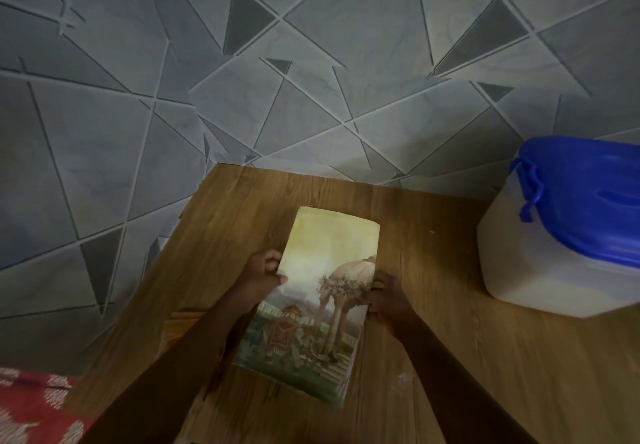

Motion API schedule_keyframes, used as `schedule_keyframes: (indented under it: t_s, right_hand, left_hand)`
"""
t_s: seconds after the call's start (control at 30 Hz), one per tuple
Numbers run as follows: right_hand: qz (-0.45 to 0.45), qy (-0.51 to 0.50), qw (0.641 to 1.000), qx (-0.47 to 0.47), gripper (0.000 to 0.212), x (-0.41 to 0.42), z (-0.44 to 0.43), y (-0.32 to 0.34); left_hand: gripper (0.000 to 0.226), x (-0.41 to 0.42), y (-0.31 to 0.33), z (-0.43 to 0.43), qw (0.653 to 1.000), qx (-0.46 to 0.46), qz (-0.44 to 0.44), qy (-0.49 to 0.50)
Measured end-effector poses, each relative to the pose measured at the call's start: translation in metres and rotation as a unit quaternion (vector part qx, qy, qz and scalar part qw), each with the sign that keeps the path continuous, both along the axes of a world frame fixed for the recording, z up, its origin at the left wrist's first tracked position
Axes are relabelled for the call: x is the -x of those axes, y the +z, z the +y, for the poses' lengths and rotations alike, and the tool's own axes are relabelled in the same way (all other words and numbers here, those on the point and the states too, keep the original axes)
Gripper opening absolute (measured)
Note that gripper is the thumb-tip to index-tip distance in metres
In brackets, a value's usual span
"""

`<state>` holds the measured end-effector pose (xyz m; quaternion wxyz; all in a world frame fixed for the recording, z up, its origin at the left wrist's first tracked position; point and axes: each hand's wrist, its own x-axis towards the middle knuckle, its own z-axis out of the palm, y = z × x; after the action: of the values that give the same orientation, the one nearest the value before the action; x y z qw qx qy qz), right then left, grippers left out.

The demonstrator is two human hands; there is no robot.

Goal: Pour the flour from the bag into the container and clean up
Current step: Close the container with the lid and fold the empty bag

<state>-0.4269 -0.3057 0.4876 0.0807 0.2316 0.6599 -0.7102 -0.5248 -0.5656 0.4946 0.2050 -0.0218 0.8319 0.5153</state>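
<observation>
The left hand, right hand pinch bag; container cropped.

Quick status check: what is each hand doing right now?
Left hand: pinches the left edge of the flat bag lying on the table.
Right hand: grips the bag's right edge.

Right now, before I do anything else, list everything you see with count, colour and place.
bag: one, pale yellow with a printed picture, flat mid-table
container: one, white, table's right side
lid: one, blue, on the container
white specks: a few, on the table near the bag
table: one, brown wood grain
wall: grey, geometric lines, behind the table
cloth: one, red with white pattern, lower left
left hand: one, grips the bag's left edge
right hand: one, grips the bag's right edge
</observation>
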Motion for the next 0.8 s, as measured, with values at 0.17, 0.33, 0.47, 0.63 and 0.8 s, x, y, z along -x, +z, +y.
schedule_keyframes:
  t_s: [0.17,0.33,0.47,0.63,0.8]
  right_hand:
    - [0.037,0.043,0.998,0.005,0.043,-0.005,0.006,-0.003]
    - [0.046,0.082,0.995,-0.010,0.040,-0.013,0.014,-0.006]
    - [0.065,0.082,0.994,-0.021,0.035,-0.017,0.015,-0.005]
    - [0.058,0.083,0.995,0.003,0.042,-0.023,0.021,-0.012]
    - [0.042,0.065,0.996,0.042,0.040,-0.030,0.025,-0.013]
  left_hand:
    - [0.033,0.002,-0.003,-0.007,0.998,-0.016,-0.057,-0.019]
    - [0.038,0.003,-0.009,-0.015,0.992,-0.023,-0.114,-0.050]
    - [0.038,0.001,-0.013,-0.018,0.987,-0.038,-0.139,-0.069]
    - [0.048,-0.005,-0.018,-0.020,0.980,-0.061,-0.165,-0.096]
    - [0.043,-0.009,-0.028,-0.024,0.974,-0.128,-0.169,-0.081]
